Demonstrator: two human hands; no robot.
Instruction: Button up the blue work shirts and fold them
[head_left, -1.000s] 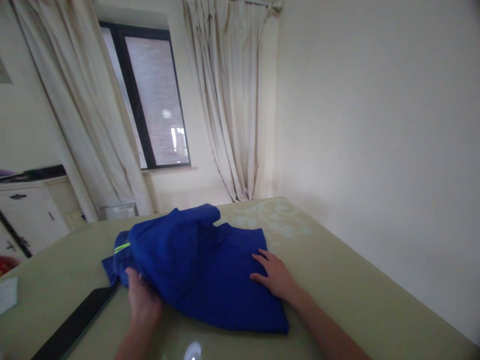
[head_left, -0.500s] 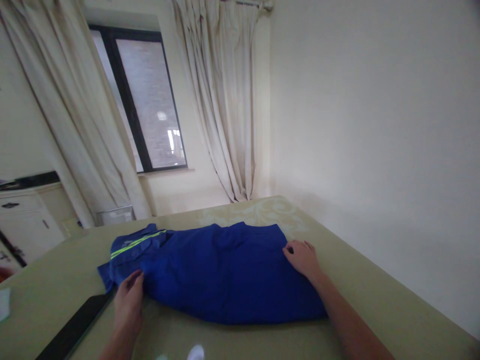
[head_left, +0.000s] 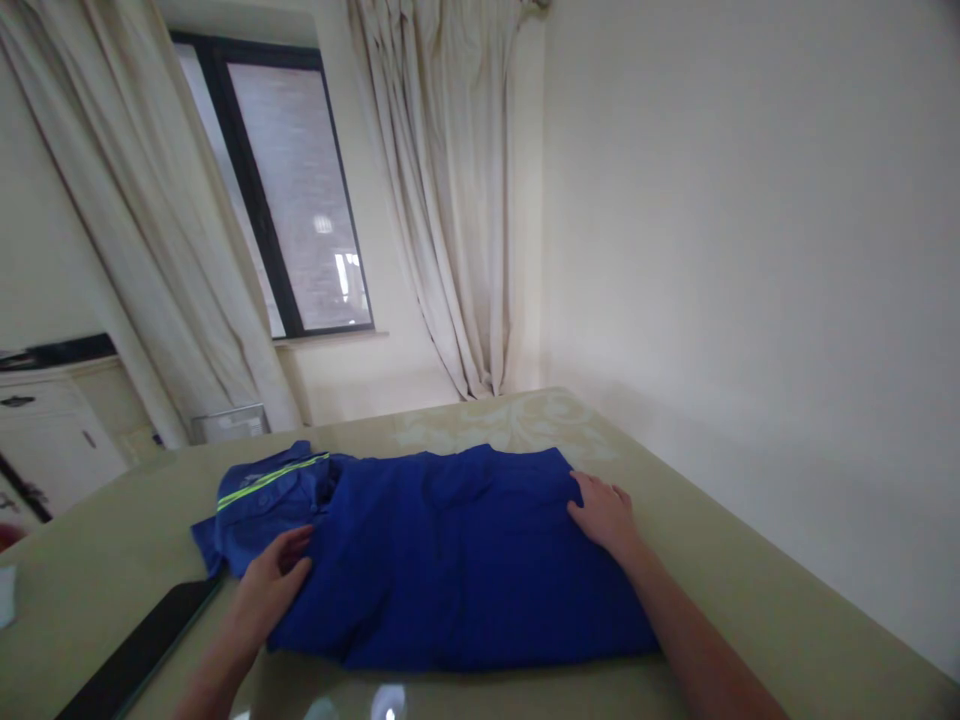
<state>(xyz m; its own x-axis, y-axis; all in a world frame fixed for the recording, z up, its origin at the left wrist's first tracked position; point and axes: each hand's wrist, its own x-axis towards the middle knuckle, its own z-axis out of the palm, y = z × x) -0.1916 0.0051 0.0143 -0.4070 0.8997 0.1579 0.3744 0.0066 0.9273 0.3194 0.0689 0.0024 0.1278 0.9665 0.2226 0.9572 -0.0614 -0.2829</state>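
Observation:
A blue shirt with a neon yellow stripe near its collar lies flat across a pale green table. My left hand rests on the shirt's left part just below the collar, fingers stretched out and flat. My right hand lies on the shirt's right edge, fingers loosely extended and pressing the cloth. Neither hand grips anything.
A black flat board lies at the table's front left, just left of my left arm. A white cabinet stands at the far left. Curtains and a window are behind the table; a wall runs along the right.
The shirt went from a bunched fold to lying spread flat and wide. My right hand slid to its right edge, and my left hand moved up onto the cloth near the collar.

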